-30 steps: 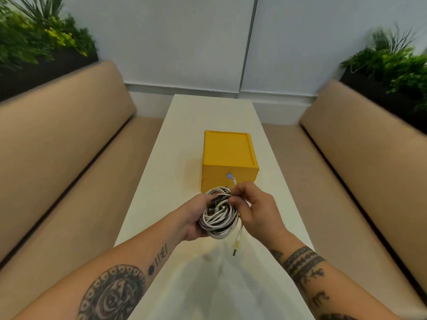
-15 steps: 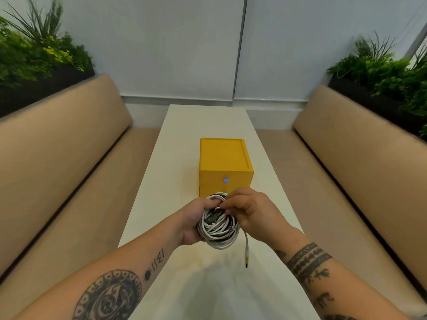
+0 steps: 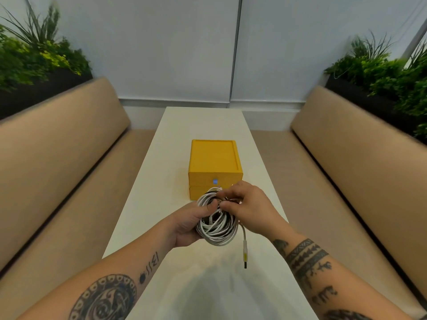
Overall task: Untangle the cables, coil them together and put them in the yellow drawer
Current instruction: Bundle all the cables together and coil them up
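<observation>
Left hand (image 3: 188, 224) wrapped around the left side of the cable coil (image 3: 217, 225), held above the white table (image 3: 147, 204); right hand (image 3: 248, 207) pinching strands at the coil's top; yellow-tipped plug (image 3: 245, 255) dangling below right; yellow drawer box (image 3: 215, 162) just beyond, closed

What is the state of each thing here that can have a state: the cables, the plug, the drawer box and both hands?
Cables: coiled in one bundle, held above the table.
Plug: loose, hanging below the bundle.
Yellow drawer box: upright on the white table; lower drawer seems slightly out.
Left hand: closed on the bundle.
Right hand: pinching the bundle's top.
</observation>
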